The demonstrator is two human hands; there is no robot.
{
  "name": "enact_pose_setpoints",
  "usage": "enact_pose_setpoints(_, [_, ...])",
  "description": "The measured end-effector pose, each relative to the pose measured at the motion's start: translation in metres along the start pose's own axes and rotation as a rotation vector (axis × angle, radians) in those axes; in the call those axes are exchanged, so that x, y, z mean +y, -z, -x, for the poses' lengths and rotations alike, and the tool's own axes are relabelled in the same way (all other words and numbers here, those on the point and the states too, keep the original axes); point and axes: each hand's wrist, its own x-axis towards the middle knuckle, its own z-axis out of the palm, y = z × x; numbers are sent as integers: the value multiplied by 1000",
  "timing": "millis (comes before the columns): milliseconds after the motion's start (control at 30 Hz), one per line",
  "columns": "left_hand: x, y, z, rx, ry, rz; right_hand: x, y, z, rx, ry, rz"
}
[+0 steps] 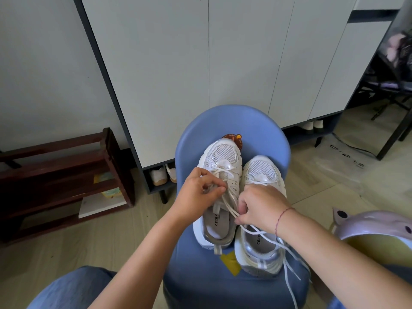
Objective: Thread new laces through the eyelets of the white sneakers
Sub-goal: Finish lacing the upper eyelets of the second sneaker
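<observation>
- Left hand point(197, 194), at frame centre, has its fingers curled and pinches the lace point(229, 208) against the eyelet row of the left-of-frame sneaker point(224, 153).
- Right hand point(264, 208), just right of it, pinches the same lace lower down, over the opening of the other sneaker point(259, 169); a red thread circles its wrist.
- Both sneakers lie side by side and touching on a blue chair point(234, 121) in the lower middle of the frame. Their long axes run up and down the frame, toes toward the top, heels toward the bottom.
- Loose lace ends trail off the right-hand sneaker toward the bottom right, over the chair edge.
- A grey-white cabinet point(200, 63) fills the upper frame; its open bottom shelf holds pale shoes point(159, 176).
- A dark wooden rack point(55, 175) at the left holds a yellow-green packet.
- Pale wood-look floor point(89, 241) lies below; a pink, rounded object point(374, 221) sits at the right edge.
</observation>
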Motion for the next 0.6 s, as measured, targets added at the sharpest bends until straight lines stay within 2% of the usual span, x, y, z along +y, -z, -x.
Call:
enact_pose_setpoints(67, [0,1,0,4,22,14,2,-1,0,-4,-1,7])
enact_pose_setpoints(133, [-1,2,1,3,35,20,6,0,-1,-14,-3,-98])
enact_pose_setpoints(433, [-2,-1,0,31,40,25,61,41,2,74,-174,-1554])
enact_pose_setpoints(600, [8,-6,1,92,28,22,82,59,7,200,-98,-1992])
